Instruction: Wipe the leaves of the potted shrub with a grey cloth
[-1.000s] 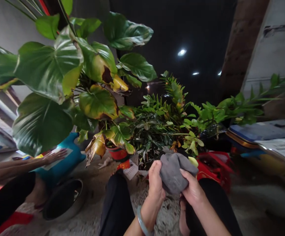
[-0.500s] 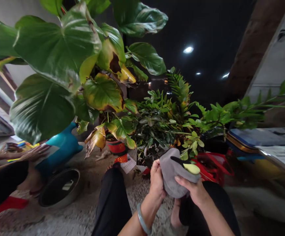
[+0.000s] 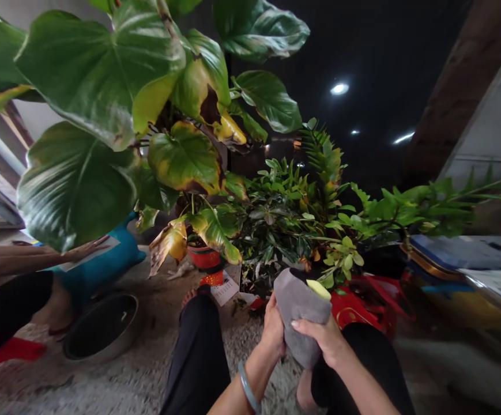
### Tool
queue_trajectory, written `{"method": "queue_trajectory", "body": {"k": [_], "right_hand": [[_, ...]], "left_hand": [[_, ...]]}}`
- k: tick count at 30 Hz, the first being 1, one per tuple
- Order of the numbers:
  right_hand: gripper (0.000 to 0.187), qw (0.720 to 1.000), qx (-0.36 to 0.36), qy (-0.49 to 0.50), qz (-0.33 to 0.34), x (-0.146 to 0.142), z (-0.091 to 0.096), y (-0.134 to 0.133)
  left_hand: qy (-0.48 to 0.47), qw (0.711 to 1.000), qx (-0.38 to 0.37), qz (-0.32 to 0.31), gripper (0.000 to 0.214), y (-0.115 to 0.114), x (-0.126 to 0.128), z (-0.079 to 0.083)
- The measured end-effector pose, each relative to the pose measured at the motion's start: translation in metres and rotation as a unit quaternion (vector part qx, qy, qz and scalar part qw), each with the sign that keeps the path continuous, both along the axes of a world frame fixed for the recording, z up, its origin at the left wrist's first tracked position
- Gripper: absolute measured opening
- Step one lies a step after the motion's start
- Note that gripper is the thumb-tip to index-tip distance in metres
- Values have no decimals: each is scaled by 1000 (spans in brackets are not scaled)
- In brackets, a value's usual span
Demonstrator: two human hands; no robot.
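Observation:
Both my hands hold a grey cloth [image 3: 298, 311] low in the middle of the view, above my knees in black trousers. My left hand [image 3: 273, 327], with a pale bangle on its wrist, grips the cloth's left side. My right hand [image 3: 321, 339] wraps around its lower right. A yellow-green leaf [image 3: 318, 288] pokes out of the cloth's top fold. It belongs to the bushy green plant [image 3: 289, 213] just behind the cloth.
A large-leaved plant [image 3: 98, 109] with yellowing leaves in a red pot [image 3: 204, 257] towers at left. Another person's arm [image 3: 29, 259] reaches toward a teal object [image 3: 107, 265]. A dark metal bowl [image 3: 101, 328] lies on the gravel. Red crates [image 3: 362, 305] stand at right.
The cloth has slid down along the leaf, whose yellow-green tip now shows at its top. My hands sit lower. The other person's hand has shifted on the teal object.

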State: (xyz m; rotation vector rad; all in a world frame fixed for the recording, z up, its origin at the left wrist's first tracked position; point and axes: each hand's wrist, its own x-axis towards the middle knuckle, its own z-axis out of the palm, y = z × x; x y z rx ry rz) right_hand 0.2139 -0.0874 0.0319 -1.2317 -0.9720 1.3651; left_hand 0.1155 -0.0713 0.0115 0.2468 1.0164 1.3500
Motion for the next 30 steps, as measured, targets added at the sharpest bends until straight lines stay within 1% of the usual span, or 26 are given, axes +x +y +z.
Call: {"method": "queue_trajectory", "body": {"k": [1, 2, 3, 5, 7, 8, 9, 10, 11, 12, 13, 14, 16, 17, 18, 19, 20, 21, 22, 23, 25, 26, 27, 28, 29, 30], "right_hand": [[47, 1000, -9, 13, -9, -1, 6, 3], [48, 999, -8, 24, -25, -2, 17, 9], [48, 998, 6, 35, -50, -2, 31, 15], [50, 989, 65, 63, -115, -1, 69, 36], [52, 967, 160, 101, -170, 2, 105, 62], [53, 952, 204, 117, -196, 2, 117, 75], [53, 945, 219, 129, -205, 2, 123, 87], [50, 948, 200, 140, -205, 2, 122, 95], [44, 958, 152, 147, -195, 0, 113, 99], [37, 968, 84, 152, -179, -2, 98, 98], [28, 977, -5, 154, -150, -4, 78, 92], [23, 979, -35, 150, -134, -5, 55, 81], [20, 981, -67, 143, -114, -7, 13, 52], [21, 980, -95, 150, -89, -7, -2, 37], [20, 978, -114, 157, -81, -5, -10, 25], [20, 974, -127, 166, -82, -2, -10, 17], [21, 971, -129, 179, -95, 1, -2, 14], [21, 967, -116, 191, -118, 4, 13, 16], [22, 963, -94, 203, -151, 8, 32, 24], [25, 960, -52, 215, -174, 10, 55, 35], [33, 952, 52, 222, -204, 10, 96, 63], [34, 947, 64, 229, -215, 7, 111, 76], [32, 948, 44, 239, -206, 1, 119, 86], [27, 951, 8, 244, -191, -6, 120, 92], [21, 954, -41, 247, -164, -15, 114, 92], [16, 957, -94, 244, -128, -25, 102, 86]], "left_hand": [[3, 1000, 9, -5, 32, 2, -1, 1], [2, 1000, 27, -11, 34, 5, -3, 2], [-2, 999, 51, -20, 36, 7, -5, 5], [-3, 996, 85, -29, 42, 12, -12, 10], [18, 998, 68, -10, 46, 16, -20, 14], [37, 998, 48, 13, 45, 18, -25, 15], [60, 997, 30, 41, 43, 20, -30, 14], [80, 994, 17, 67, 40, 22, -35, 13], [97, 991, 11, 88, 37, 24, -40, 11], [108, 989, 6, 103, 35, 25, -44, 9], [114, 987, 4, 111, 33, 27, -48, 7], [113, 987, 4, 111, 31, 28, -52, 5], [98, 991, 15, 90, 29, 31, -59, 3], [87, 993, 27, 73, 28, 31, -61, 2], [73, 995, 40, 54, 26, 32, -63, 2], [59, 996, 53, 36, 25, 32, -65, 2], [47, 997, 64, 21, 25, 33, -66, 3], [38, 997, 74, 9, 24, 33, -66, 4], [33, 996, 85, 2, 24, 32, -67, 5], [31, 995, 98, -2, 26, 32, -68, 6], [31, 991, 128, -4, 34, 32, -69, 7], [28, 990, 138, -7, 39, 33, -70, 6], [23, 990, 142, -10, 43, 33, -70, 5], [17, 990, 138, -11, 46, 34, -71, 3], [12, 991, 129, -12, 48, 35, -71, 1], [9, 993, 117, -10, 49, 36, -72, -1]]}}
